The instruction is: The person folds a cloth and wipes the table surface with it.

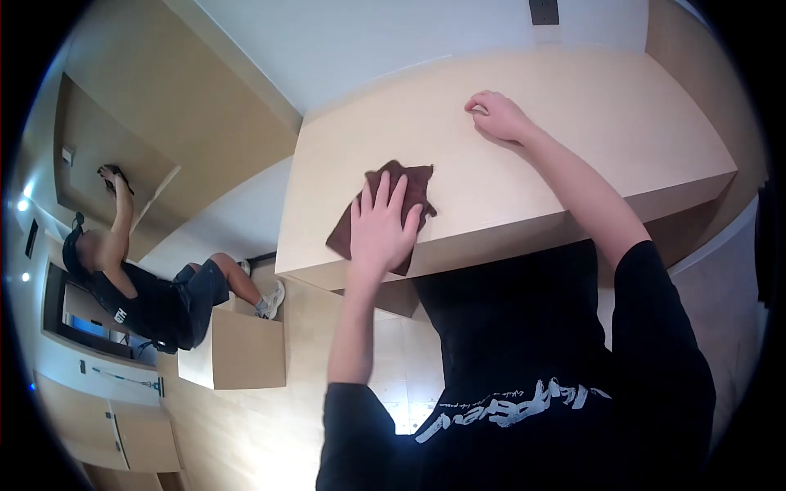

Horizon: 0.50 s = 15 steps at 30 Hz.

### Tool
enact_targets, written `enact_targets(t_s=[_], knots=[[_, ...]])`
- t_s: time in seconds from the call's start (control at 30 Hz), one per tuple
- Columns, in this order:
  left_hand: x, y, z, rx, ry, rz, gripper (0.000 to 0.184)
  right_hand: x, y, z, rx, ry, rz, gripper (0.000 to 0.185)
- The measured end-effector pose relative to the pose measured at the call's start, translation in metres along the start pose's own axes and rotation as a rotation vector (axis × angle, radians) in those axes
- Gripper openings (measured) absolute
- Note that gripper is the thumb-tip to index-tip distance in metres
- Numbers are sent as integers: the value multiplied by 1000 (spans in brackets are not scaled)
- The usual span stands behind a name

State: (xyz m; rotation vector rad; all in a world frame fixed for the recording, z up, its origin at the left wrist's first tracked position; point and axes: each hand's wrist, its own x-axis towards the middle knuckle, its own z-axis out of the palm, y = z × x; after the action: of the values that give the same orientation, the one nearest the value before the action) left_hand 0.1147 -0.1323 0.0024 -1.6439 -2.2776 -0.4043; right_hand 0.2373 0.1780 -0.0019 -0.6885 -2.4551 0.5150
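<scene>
A person in a black T-shirt [524, 327] with white lettering across the chest leans over a pale wood-grain desktop [573, 123], a brown cloth [422, 182] under the left hand [383, 233] near the center of the frame. The left hand lies palm down with its fingers spread over the cloth, which rests rumpled near the desktop's front edge. At upper center, the right hand [501, 119] is loosely curled above the wood surface, its fingertips close to the thumb; whether they pinch anything cannot be told. A dark wall outlet [544, 11] sits at the top of the frame. At left, a co-worker [151, 307] in a dark cap, seated on a wooden box [246, 352], raises an arm toward a wooden panel [86, 131], a dark item in hand.
</scene>
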Motion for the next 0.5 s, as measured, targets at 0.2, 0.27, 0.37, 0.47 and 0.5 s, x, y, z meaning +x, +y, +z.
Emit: enact_targets(t_s=[0.2, 0.27, 0.37, 0.47, 0.5], knots=[[104, -68, 35, 23, -221, 23, 54, -3, -2, -1, 14, -4, -28, 30], [142, -87, 35, 49, -318, -325, 66, -8, -6, -1, 26, 10, -24, 29], [165, -71, 49, 129, -303, -604, 71, -7, -6, -3, 18, 33, -24, 29], [147, -51, 46, 65, -319, -438, 73, -13, -7, 0, 5, 28, 1, 29], [140, -49, 44, 40, -310, -328, 73, -12, -10, -1, 3, 35, 10, 28]])
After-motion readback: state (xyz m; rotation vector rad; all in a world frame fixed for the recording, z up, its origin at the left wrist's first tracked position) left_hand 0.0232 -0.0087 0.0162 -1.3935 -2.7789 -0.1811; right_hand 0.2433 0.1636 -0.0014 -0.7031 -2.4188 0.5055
